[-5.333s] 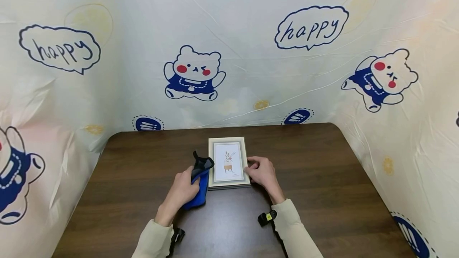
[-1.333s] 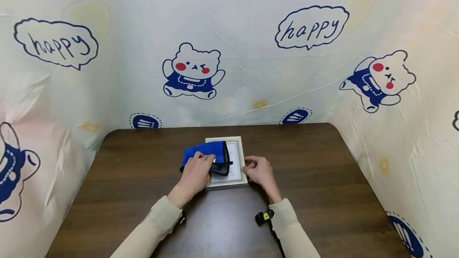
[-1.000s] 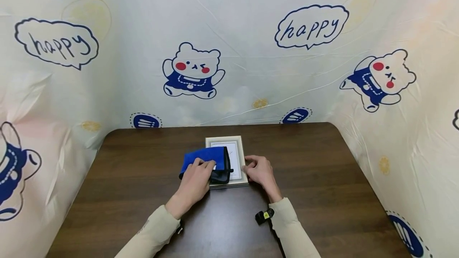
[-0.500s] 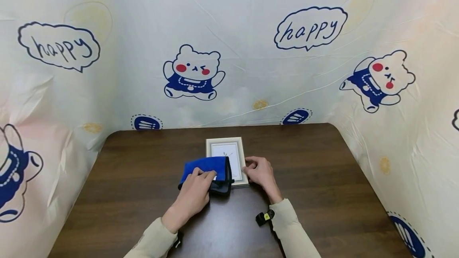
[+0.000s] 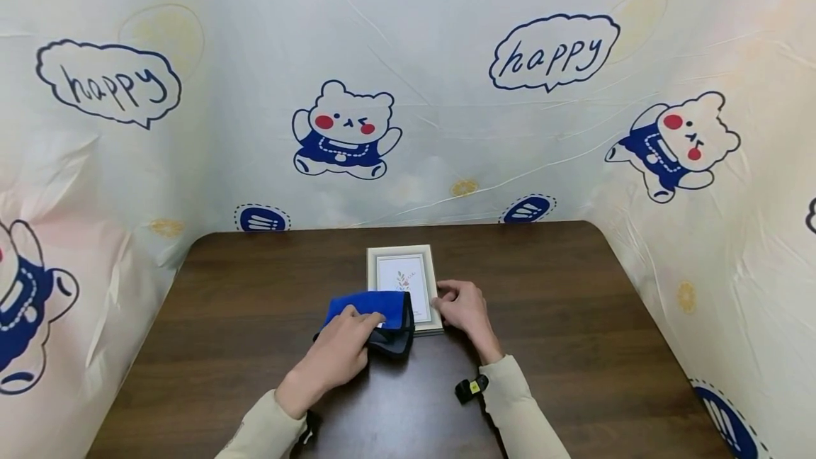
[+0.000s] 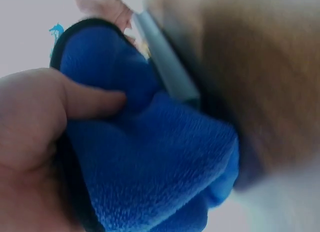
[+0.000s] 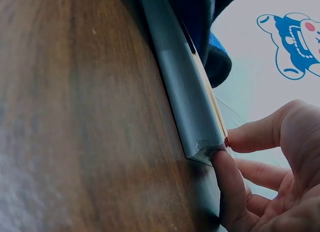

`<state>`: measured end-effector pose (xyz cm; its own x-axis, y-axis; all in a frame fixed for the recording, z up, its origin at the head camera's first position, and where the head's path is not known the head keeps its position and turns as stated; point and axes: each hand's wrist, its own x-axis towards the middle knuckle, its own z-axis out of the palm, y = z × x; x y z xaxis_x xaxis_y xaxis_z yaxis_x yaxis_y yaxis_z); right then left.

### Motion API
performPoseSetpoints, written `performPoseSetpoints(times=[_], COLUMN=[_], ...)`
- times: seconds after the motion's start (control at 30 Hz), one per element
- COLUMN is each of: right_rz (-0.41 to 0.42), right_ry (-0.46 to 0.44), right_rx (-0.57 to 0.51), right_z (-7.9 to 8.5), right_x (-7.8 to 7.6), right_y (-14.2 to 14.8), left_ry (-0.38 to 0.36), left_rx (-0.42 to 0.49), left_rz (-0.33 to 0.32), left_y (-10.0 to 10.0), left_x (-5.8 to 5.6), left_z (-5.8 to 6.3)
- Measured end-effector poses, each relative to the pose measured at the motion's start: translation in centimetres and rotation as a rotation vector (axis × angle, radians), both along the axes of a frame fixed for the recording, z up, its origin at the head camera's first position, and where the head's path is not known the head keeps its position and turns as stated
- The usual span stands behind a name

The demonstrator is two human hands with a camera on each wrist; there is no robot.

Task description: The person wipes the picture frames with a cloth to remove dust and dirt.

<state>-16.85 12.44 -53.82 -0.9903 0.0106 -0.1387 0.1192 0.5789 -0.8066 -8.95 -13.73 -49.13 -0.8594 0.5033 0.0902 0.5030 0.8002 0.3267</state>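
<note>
A blue plush cloth with black edging (image 5: 370,305) is gripped in my left hand (image 5: 339,351). It covers the lower left of a cream picture frame (image 5: 399,251) and hangs over the near edge. The left wrist view shows my thumb (image 6: 95,101) pressing into the fuzzy cloth (image 6: 155,152), the frame's grey side (image 6: 170,67) just beyond. At the frame's right side my right hand (image 5: 465,310) pinches the edge. Seen from the right wrist, thumb and forefinger of that hand (image 7: 280,167) hold a corner of the frame (image 7: 182,92), which lies flat, picture up.
The dark wooden table (image 5: 542,346) reaches back to a pale curtain (image 5: 446,55) printed with bears and "happy" bubbles. A small black wrist camera (image 5: 470,389) sits by the right cuff.
The cloth, beside the frame at first, then over its middle, has slid down toward me with my left hand, baring more of the plant picture. My right hand has stayed at the frame's edge.
</note>
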Motion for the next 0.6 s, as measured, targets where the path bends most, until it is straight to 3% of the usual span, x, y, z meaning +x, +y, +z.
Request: performPoseSetpoints(times=[0.13,0.27,0.43,0.6], right_rz=[-0.006,-0.016,-0.019,-0.016], right_ry=[0.004,0.014,0.032,0.037], right_rx=[0.006,0.006,-0.007,-0.019], right_z=[-0.2,-0.2,-0.4,-0.7], right_x=[-0.1,-0.2,-0.4,-0.3], right_y=[0.1,-0.1,-0.1,0.0], left_ry=[-0.136,-0.195,-0.154,-0.073], left_rx=[0.085,0.14,0.199,0.312], left_rz=[0.002,0.011,0.079,0.184], left_y=[-1.1,-2.3,-3.0,-3.4], left_x=[0.1,0.5,0.4,-1.1], left_z=[0.7,1.1,1.4,2.4])
